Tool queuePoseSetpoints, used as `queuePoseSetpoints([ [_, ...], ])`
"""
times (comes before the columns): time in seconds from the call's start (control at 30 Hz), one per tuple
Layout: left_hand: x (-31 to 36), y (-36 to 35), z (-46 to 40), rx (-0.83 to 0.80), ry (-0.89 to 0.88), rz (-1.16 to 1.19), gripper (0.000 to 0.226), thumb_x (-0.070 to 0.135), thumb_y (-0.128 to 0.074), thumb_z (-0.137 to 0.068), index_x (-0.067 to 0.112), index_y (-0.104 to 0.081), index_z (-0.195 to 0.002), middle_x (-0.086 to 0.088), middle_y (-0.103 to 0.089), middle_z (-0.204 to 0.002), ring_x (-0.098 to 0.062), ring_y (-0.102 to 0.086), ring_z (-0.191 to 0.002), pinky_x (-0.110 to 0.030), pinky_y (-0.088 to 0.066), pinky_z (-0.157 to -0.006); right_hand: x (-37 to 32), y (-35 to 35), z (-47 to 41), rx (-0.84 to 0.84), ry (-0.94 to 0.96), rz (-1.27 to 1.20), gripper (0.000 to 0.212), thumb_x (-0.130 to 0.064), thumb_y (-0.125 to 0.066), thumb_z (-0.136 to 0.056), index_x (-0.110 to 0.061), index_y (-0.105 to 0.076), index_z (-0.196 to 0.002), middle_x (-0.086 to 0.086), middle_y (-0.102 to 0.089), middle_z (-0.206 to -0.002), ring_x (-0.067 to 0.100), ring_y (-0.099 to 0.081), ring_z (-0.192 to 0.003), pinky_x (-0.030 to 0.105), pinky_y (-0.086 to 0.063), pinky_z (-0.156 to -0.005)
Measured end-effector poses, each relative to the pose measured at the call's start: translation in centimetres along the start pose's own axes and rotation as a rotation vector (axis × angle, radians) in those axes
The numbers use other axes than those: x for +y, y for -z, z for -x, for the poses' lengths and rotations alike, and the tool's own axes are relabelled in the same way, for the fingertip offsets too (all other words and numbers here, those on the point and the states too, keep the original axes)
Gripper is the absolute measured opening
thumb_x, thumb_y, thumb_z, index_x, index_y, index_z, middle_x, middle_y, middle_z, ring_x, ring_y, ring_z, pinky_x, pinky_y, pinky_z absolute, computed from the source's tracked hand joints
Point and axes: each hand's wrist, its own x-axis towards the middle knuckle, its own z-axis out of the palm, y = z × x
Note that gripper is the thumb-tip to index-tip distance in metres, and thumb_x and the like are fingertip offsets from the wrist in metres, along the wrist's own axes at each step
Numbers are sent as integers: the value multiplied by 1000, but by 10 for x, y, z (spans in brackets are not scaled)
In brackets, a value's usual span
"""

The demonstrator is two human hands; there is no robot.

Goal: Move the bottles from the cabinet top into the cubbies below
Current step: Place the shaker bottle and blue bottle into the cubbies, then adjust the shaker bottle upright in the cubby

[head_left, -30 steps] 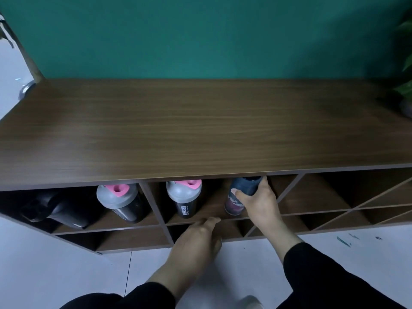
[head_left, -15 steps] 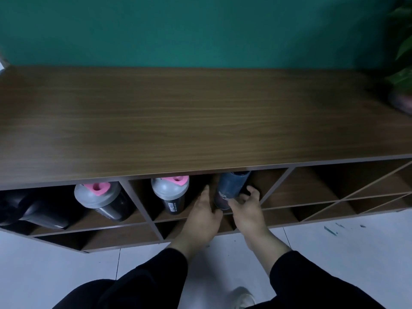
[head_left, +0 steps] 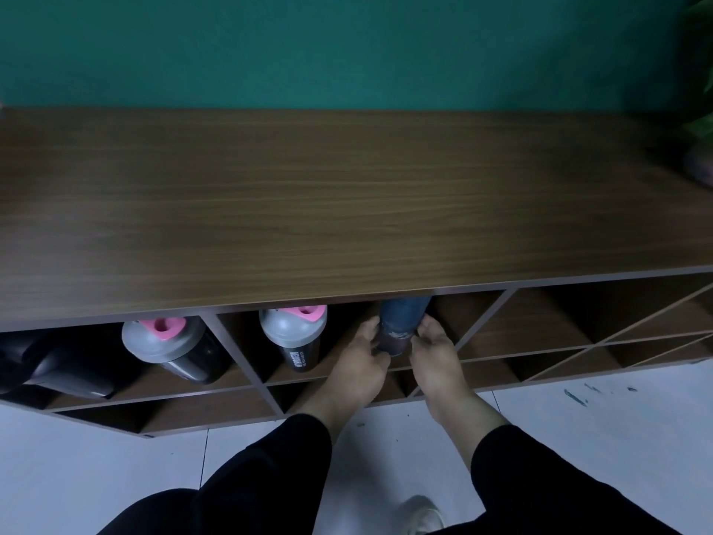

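Bottles sit in the upper row of cubbies under the cabinet top (head_left: 347, 210), whose front edge overhangs them and hides their upper parts from this high view. In the middle cubby (head_left: 482, 334) a dark blue bottle (head_left: 403, 322) stands roughly upright with a mottled reddish band low on its body. To its left in the same cubby stands a shaker bottle (head_left: 295, 337) with a grey domed lid, a pink flip cap and a black body printed with white lettering too small to read. A slanted wooden divider (head_left: 239, 349) separates this cubby from the next one to the left, where a second grey-and-pink shaker bottle (head_left: 169, 345) leans to the left. Further left lies a dark, glossy rounded object (head_left: 50, 364) that I cannot identify.

The cabinet is brown wood-grain laminate, matte, with thin panels; some dividers run diagonally, giving angled compartments on the right. A plain teal wall (head_left: 347, 44) is behind it, and pale floor tiles (head_left: 617, 438) with a few dark flecks are below. Green leaves (head_left: 700, 71) show at the far right edge.

Both arms wear black sleeves (head_left: 270, 476). The left hand (head_left: 357, 370) and right hand (head_left: 436, 361) reach into the middle cubby from below and flank the blue bottle, fingers curled against its lower body on either side, grasping it between them. The bottle's base is hidden behind the fingertips.
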Motion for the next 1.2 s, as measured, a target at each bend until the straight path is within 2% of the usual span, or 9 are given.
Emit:
queuePoseSetpoints([
  [0.1, -3, 1, -6, 10, 14, 29, 88, 11, -48, -79, 19, -19, -162, -2, -48, -156, -13, -50, -139, -41, -33, -123, 9, -4, -3, 12, -24, 8, 44, -13, -41, -101, -25, -47, -143, -6, -63, -131, 10, -58, -120, 40, -42, -112],
  [0.47, 0, -8, -1, -115, 45, -2, 84, 8, -50, -83, 34, -25, -159, 18, -57, -132, 8, -54, -120, -33, -33, -121, 12, -3, -10, -4, -33, 10, 49, -16, -43, -96, -34, -46, -142, -10, -65, -128, 10, -60, -118, 42, -44, -110],
  [0.63, -2, -9, 0, -85, 41, 11, 84, 18, -54, -76, 44, -30, -152, 19, -59, -132, -1, -54, -128, -33, -36, -120, 13, -6, -9, -24, -55, 48, 50, -18, -40, -96, -41, -46, -140, -12, -66, -124, 10, -61, -115, 39, -46, -106],
  [0.77, -4, -4, 7, -27, 70, -35, 78, 12, -52, -82, 26, -34, -157, 8, -55, -148, -8, -50, -137, -27, -35, -116, 28, -14, -9, -13, -175, 152, 30, -21, -38, -98, -25, -58, -121, 6, -68, -113, 25, -65, -103, 49, -52, -98],
  [0.87, -2, 4, 21, 114, 186, -26, 46, -1, -46, -94, 1, -55, -139, -7, -61, -137, -22, -58, -126, -20, -39, -94, 26, -24, 3, -24, -247, 168, 26, -20, -41, -98, -14, -67, -102, 15, -72, -101, 33, -69, -96, 55, -55, -92],
  [0.93, -8, 9, 28, 223, 266, 36, 35, 6, -46, -94, -2, -62, -124, -23, -69, -125, -36, -65, -109, -31, -50, -88, 14, -31, 12, -114, -177, 248, 29, -16, -40, -101, -16, -67, -112, 7, -72, -104, 25, -68, -100, 47, -54, -97],
  [1.03, -12, 22, 45, 356, 399, 157, 57, 31, -54, -91, 12, -42, -142, -15, -67, -122, -36, -63, -105, -51, -55, -98, 0, -44, 15, -223, 2, 357, 38, -11, -40, -101, -17, -54, -137, 1, -64, -128, 17, -60, -116, 34, -45, -105],
  [1.13, -18, 34, 56, 455, 383, 208, 74, 27, -60, -88, 18, -25, -152, -7, -62, -127, -29, -59, -110, -50, -50, -104, -5, -68, 11, -289, 98, 369, 54, -6, -41, -99, -21, -37, -151, -4, -52, -142, 14, -51, -129, 24, -35, -107],
  [1.2, -21, 42, 61, 480, 268, 208, 83, 18, -58, -84, 23, -19, -157, -2, -59, -140, -24, -58, -124, -46, -45, -112, -4, -87, 9, -327, 138, 386, 68, -9, -41, -90, -35, -31, -152, -6, -51, -145, 18, -50, -133, 36, -37, -114],
])
